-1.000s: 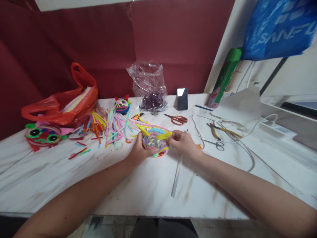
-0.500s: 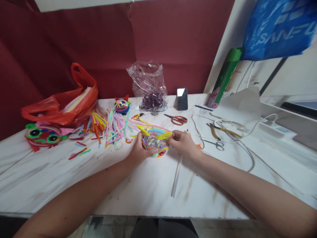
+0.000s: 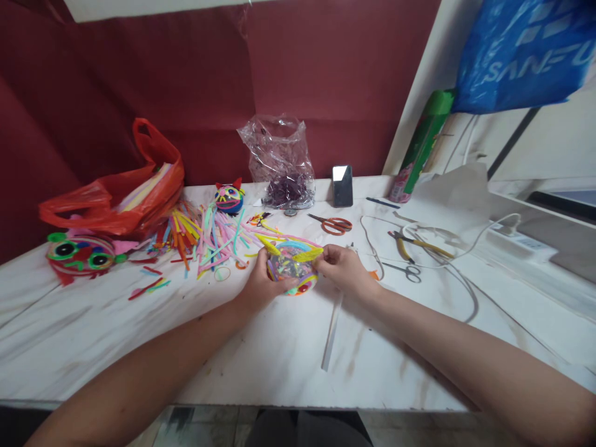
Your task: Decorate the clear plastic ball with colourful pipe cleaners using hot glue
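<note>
A small round ball wrapped in coloured pipe cleaners (image 3: 292, 268) sits between both hands near the middle of the white table (image 3: 261, 354). My left hand (image 3: 261, 282) cups its left side with the thumb curled over the front. My right hand (image 3: 342, 268) pinches a yellow pipe cleaner (image 3: 307, 254) that lies across the top of the ball. Loose pipe cleaners (image 3: 209, 236) are strewn just behind the ball.
A red bag of pipe cleaners (image 3: 121, 192) and a finished red figure (image 3: 81, 253) lie at the left. A small cat-faced ball (image 3: 230, 197), clear bag (image 3: 280, 164), phone (image 3: 343, 185), orange scissors (image 3: 334, 223), pliers (image 3: 416, 243) and white cable (image 3: 459, 273) lie behind and right. A white strip (image 3: 331, 332) lies in front.
</note>
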Demonstrator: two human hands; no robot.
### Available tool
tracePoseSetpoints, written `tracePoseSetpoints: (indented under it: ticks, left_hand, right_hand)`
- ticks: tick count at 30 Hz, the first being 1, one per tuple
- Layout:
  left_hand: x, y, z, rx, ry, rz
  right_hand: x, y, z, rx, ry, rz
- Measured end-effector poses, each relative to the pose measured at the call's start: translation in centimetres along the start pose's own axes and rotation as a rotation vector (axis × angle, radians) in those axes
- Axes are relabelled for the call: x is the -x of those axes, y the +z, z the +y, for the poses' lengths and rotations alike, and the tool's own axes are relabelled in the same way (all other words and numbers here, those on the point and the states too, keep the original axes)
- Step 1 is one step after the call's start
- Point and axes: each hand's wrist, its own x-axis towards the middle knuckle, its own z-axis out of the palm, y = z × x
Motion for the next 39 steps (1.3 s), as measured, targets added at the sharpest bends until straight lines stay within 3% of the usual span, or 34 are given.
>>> tracePoseSetpoints:
  ticks: [23, 39]
  left_hand:
    - [-0.16, -0.23, -0.42, -0.034, 0.036, -0.023]
    - [-0.48, -0.27, -0.24, 0.038, -0.043, 0.003]
  right_hand:
    - [-0.03, 0.07, 0.22, -0.027, 0.008, -0.003]
    - [-0.06, -0.34, 0.19, -0.043, 0.025, -0.052]
